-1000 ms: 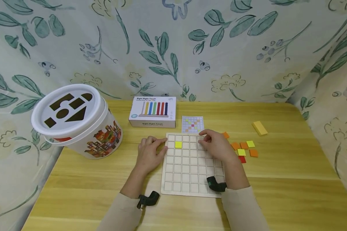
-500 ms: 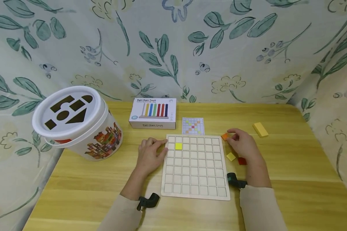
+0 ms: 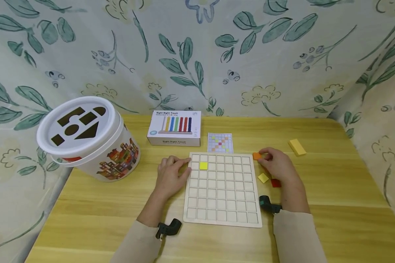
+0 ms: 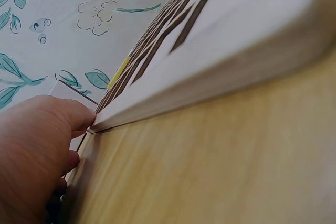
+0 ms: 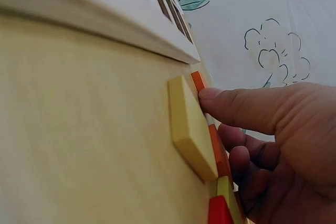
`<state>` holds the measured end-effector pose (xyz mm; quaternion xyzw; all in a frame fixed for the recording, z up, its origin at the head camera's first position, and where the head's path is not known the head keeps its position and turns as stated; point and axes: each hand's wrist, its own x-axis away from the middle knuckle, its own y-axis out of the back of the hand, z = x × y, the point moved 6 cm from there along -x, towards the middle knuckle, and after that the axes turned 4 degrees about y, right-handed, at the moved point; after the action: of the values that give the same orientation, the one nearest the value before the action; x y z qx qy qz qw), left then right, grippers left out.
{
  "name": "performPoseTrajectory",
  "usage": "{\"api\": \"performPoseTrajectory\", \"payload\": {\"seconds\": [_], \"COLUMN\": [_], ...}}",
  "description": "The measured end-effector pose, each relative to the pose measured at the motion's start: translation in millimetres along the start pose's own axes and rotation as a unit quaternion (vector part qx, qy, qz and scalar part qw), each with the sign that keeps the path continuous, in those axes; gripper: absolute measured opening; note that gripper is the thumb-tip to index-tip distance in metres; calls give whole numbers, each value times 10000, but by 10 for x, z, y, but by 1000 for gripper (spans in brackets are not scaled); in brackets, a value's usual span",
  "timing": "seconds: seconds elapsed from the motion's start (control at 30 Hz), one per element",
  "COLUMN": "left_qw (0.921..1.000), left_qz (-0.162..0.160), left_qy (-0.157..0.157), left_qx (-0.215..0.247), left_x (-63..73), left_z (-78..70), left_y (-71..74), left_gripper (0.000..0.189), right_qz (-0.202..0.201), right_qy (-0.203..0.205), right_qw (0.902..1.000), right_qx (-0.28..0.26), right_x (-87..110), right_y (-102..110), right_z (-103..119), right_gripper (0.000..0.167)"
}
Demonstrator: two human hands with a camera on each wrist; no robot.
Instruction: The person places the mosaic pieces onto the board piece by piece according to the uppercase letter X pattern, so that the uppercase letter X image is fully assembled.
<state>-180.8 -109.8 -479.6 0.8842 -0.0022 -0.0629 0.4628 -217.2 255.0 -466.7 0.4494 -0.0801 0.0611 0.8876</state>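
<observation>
A pale wooden grid board point(image 3: 216, 184) lies in front of me, with one yellow tile point(image 3: 203, 166) in a cell near its upper left corner. My left hand point(image 3: 169, 177) touches the board's left edge with thumb and index finger; the left wrist view shows the thumb point(image 4: 79, 116) right at the edge. Beyond the board's upper right corner, my right hand point(image 3: 278, 164) pinches an orange tile point(image 3: 257, 156). The thumb point(image 5: 236, 106) lies against that tile in the right wrist view. A second yellow tile point(image 3: 263, 178) and a red tile point(image 3: 275, 183) lie below this hand.
A printed pattern card point(image 3: 220, 143) lies behind the board, beside a white toy box point(image 3: 174, 128). At left stands a white bucket point(image 3: 115, 160) with shape holes in its lid. A yellow block point(image 3: 297, 147) lies at right. More orange tiles point(image 5: 220, 153) are partly behind the right hand.
My right hand has moved right, from over the board's upper right corner to the orange tile beside it. That tile has turned slightly. The left hand stays at the board's edge.
</observation>
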Motion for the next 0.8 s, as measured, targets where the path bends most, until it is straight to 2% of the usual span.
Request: {"api": "performPoseTrajectory", "payload": {"seconds": [0.1, 0.43, 0.6, 0.8], "left_qw": [10000, 9999, 10000, 10000], "left_qz": [-57, 96, 1, -2], "left_qy": [-14, 108, 51, 25], "left_qx": [-9, 10, -2, -22], "left_x": [-4, -6, -1, -9], "left_z": [-3, 3, -2, 8], "left_y": [2, 3, 6, -5], "left_gripper": [37, 38, 37, 36], "right_qz": [-58, -194, -144, 378], "right_qy": [-70, -271, 4, 544], "right_qw": [9999, 9992, 9995, 9966], "right_qx": [-58, -236, -271, -493], "right_x": [2, 35, 86, 132], "right_y": [5, 28, 53, -34], "right_z": [-2, -7, 136, 379], "right_gripper": [38, 40, 41, 34]}}
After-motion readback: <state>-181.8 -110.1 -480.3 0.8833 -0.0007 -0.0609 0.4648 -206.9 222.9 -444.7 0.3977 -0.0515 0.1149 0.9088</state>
